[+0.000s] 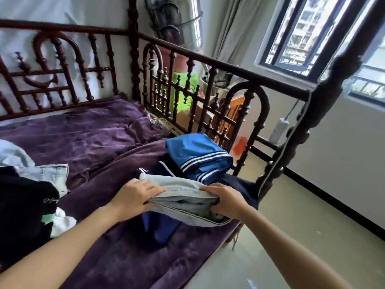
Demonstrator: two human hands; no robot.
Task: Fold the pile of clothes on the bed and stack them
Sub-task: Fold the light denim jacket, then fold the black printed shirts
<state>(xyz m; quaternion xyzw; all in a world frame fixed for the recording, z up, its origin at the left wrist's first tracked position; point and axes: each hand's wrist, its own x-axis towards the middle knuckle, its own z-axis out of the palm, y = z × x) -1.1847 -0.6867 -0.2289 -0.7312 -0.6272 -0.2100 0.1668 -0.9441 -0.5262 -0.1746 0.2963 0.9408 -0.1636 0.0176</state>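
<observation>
So the folded grey garment (183,197) sits lower centre of the frame. The left hand (133,195) grips its left end and the right hand (224,202) its right end, fingers curled over the top on both sides. It looks like soft, thickish jersey: light, floppy and not slippery. I'd say the layers will slide apart if you hold only one edge, so clamping both ends through all the layers seems like the right call. I can't tell if it's already resting on the stack or just above it.

Count-wise:
- **Folded:** one blue striped piece (198,155) just above the hands, and navy fabric (239,184) under it, at least one item.
- **Unfolded pile, lower left:** one black top (23,205), one pale denim piece (48,174), one white bit (62,222) and one light grey thing (12,153). That makes four I can see, maybe more buried.

It's all on the purple blanket (93,142).
</observation>
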